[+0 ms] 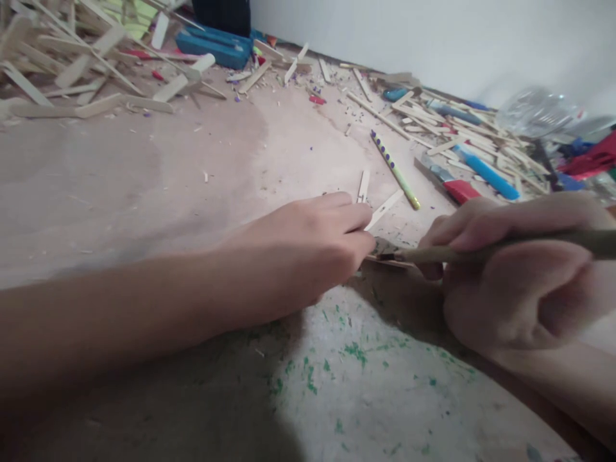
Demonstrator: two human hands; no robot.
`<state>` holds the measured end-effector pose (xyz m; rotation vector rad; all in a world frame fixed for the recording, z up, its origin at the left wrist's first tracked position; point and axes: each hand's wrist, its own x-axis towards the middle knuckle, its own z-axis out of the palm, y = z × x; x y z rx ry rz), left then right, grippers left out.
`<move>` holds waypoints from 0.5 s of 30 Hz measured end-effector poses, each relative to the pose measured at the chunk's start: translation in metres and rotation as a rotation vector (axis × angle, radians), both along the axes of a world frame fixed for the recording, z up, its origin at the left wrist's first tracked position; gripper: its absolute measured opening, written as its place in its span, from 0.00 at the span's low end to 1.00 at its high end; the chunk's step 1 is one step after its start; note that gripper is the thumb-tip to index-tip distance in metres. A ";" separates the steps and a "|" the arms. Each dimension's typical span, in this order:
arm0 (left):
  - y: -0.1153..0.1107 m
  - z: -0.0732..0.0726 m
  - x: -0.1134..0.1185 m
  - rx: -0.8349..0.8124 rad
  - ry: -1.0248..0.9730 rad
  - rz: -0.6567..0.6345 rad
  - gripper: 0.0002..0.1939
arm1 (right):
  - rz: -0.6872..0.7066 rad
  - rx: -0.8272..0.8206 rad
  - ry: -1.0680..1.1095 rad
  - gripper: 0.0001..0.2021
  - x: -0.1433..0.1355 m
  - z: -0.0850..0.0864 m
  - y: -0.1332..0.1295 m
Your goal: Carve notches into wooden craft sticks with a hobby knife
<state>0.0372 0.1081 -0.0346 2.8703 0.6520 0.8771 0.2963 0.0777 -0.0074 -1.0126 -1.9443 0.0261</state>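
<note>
My left hand (312,247) reaches in from the left, its fingers curled and pressed together over the near end of a thin wooden stick (397,262) at the table edge. The held part is hidden under the fingertips. My right hand (510,263) is closed around a slim pen-like tool (433,254) with an olive handle. The tool's dark tip meets or hovers just over the stick, close to my left fingertips; contact is hard to make out. Two small pale wooden strips (385,209) (363,186) lie just beyond my left fingers.
A yellow pencil with purple dots (394,168) lies beyond my hands. Nearby are a red-handled flat tool (459,191) and a blue tube (486,172). Craft sticks (91,58) pile up at left, beside a blue block (214,46). A clear plastic container (541,110) stands at right.
</note>
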 end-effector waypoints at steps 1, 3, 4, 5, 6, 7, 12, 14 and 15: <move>0.000 0.000 -0.001 -0.004 -0.008 -0.006 0.16 | -0.016 0.030 -0.005 0.25 -0.001 -0.002 0.000; 0.000 -0.001 -0.001 -0.013 0.005 0.000 0.16 | -0.042 0.096 0.037 0.28 -0.005 -0.006 0.000; 0.000 -0.001 -0.001 -0.014 0.018 0.010 0.17 | -0.049 0.122 0.065 0.30 -0.007 -0.008 0.000; 0.000 -0.001 -0.002 -0.011 0.025 0.017 0.17 | -0.052 0.129 0.082 0.31 -0.009 -0.010 0.001; 0.001 -0.001 -0.001 -0.009 0.026 0.018 0.17 | -0.055 0.128 0.093 0.32 -0.010 -0.011 0.001; 0.001 0.000 -0.001 -0.007 0.025 0.018 0.16 | -0.053 0.106 0.085 0.33 -0.011 -0.012 0.002; 0.002 0.000 0.000 0.004 0.025 0.020 0.18 | -0.020 0.098 0.106 0.33 -0.010 -0.008 0.006; 0.002 0.000 0.000 0.016 0.009 0.008 0.19 | -0.001 0.086 0.136 0.31 -0.009 -0.007 0.007; 0.002 0.000 0.000 0.018 0.001 0.000 0.19 | 0.010 0.068 0.152 0.30 -0.009 -0.007 0.007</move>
